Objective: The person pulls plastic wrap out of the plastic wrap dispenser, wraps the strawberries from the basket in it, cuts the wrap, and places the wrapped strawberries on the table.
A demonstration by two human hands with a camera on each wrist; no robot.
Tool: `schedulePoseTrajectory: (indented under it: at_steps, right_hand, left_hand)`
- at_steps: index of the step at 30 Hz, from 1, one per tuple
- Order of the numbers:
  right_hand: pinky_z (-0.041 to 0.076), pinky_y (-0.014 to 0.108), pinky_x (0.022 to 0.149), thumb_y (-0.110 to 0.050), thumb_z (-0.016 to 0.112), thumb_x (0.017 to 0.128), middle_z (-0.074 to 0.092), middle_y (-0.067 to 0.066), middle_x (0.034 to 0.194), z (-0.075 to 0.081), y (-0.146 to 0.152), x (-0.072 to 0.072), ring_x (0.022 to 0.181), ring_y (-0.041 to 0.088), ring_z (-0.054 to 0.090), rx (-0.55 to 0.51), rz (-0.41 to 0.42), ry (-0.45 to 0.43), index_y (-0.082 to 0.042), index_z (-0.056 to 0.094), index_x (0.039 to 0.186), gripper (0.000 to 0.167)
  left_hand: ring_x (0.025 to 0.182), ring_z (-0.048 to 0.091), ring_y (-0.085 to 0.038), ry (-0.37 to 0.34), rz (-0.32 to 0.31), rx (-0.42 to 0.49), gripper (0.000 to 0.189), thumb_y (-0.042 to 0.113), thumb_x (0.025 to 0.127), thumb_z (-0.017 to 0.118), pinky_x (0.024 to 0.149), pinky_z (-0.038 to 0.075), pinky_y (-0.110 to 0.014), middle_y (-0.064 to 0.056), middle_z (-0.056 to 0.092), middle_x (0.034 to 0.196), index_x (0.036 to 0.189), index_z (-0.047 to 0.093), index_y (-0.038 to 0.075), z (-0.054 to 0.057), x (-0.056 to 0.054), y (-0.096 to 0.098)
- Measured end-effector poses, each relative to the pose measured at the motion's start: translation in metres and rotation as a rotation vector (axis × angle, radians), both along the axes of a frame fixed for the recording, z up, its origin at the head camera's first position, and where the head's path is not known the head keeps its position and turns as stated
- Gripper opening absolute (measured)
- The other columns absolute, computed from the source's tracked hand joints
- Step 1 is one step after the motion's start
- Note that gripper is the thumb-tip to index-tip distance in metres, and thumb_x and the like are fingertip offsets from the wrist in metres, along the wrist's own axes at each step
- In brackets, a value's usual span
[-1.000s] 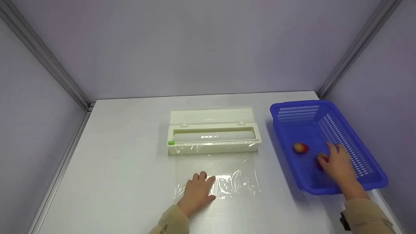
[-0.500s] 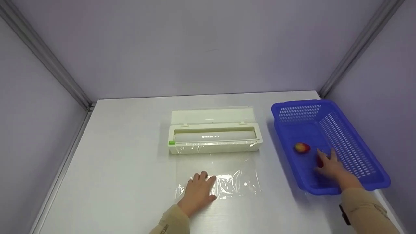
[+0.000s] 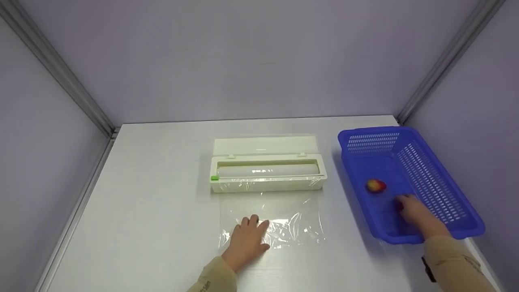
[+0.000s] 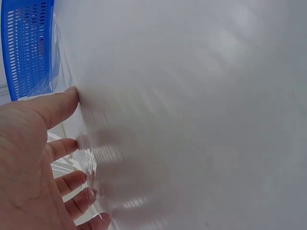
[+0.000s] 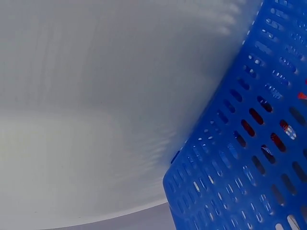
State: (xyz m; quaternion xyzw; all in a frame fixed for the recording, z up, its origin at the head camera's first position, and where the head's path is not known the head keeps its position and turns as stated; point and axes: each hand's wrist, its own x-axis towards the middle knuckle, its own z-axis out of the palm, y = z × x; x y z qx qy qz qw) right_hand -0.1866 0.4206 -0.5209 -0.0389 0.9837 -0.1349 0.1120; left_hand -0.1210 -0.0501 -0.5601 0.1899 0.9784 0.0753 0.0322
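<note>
In the head view my left hand [image 3: 245,243] lies with spread fingers on a sheet of clear cling film [image 3: 296,227]. The film runs out of a white cling film dispenser [image 3: 267,184] whose lid stands back. The left wrist view shows the fingertips [image 4: 72,179] pressing the film's edge to the table. Inside the blue basket [image 3: 357,209], my right hand [image 3: 415,211] curls its fingers round a dark red fruit [image 3: 399,205], mostly hidden by the hand. A red-and-yellow fruit [image 3: 376,185] lies on the basket floor to its left. The right wrist view has only red glimpses through the slots.
The basket's slotted wall [image 5: 230,158] fills the right of the right wrist view. A green slider [image 3: 214,178] sits at the dispenser's left end. Grey-white panels [image 3: 259,61] enclose the white table [image 3: 154,194] at the back and sides.
My right hand has drawn its spread fingers together round the dark red fruit, low in the basket. My left hand has stayed on the film.
</note>
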Motion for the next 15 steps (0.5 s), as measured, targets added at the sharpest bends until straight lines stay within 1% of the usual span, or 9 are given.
schedulePoseTrajectory:
  at_steps: [4, 7, 9, 12, 15]
  right_hand:
    - [0.04, 0.063, 0.088, 0.009, 0.051, 0.079, 0.045, 0.041, 0.11, 0.004, 0.0, 0.0, 0.104, 0.056, 0.045, -0.043, 0.007, 0.033, 0.016, 0.049, 0.115, 0.037]
    - [0.041, 0.062, 0.086, 0.008, 0.051, 0.081, 0.046, 0.039, 0.111, 0.008, -0.003, -0.001, 0.103, 0.053, 0.046, -0.082, -0.001, 0.053, 0.015, 0.048, 0.118, 0.039]
    - [0.041, 0.062, 0.086, 0.007, 0.052, 0.081, 0.047, 0.038, 0.111, 0.014, -0.007, -0.002, 0.103, 0.052, 0.046, -0.117, -0.002, 0.083, 0.015, 0.047, 0.12, 0.04]
    - [0.039, 0.063, 0.089, 0.007, 0.052, 0.082, 0.047, 0.038, 0.114, 0.027, -0.015, -0.004, 0.106, 0.051, 0.045, -0.171, 0.005, 0.137, 0.014, 0.044, 0.123, 0.043]
    - [0.038, 0.064, 0.09, 0.007, 0.051, 0.082, 0.045, 0.037, 0.119, 0.046, -0.024, -0.005, 0.109, 0.05, 0.043, -0.212, 0.023, 0.179, 0.013, 0.041, 0.127, 0.046]
  left_hand:
    - [0.098, 0.05, -0.025, 0.014, 0.012, -0.006, 0.067, 0.049, 0.073, 0.069, 0.07, 0.047, -0.036, -0.008, 0.05, 0.118, 0.13, 0.049, 0.02, -0.001, 0.002, 0.002]
    - [0.099, 0.05, -0.026, 0.013, 0.024, 0.007, 0.068, 0.049, 0.073, 0.069, 0.072, 0.046, -0.038, -0.008, 0.051, 0.118, 0.131, 0.048, 0.021, -0.002, 0.003, 0.002]
    - [0.099, 0.05, -0.026, 0.009, 0.033, 0.013, 0.069, 0.048, 0.073, 0.07, 0.073, 0.046, -0.038, -0.007, 0.05, 0.118, 0.132, 0.047, 0.021, -0.003, 0.004, 0.002]
    - [0.098, 0.049, -0.025, 0.016, 0.043, 0.023, 0.07, 0.048, 0.072, 0.071, 0.072, 0.046, -0.038, -0.006, 0.05, 0.117, 0.131, 0.046, 0.018, -0.005, 0.004, 0.002]
    - [0.097, 0.05, -0.024, 0.034, 0.049, 0.034, 0.069, 0.048, 0.071, 0.071, 0.072, 0.046, -0.037, -0.005, 0.05, 0.115, 0.127, 0.046, 0.016, -0.006, 0.005, 0.002]
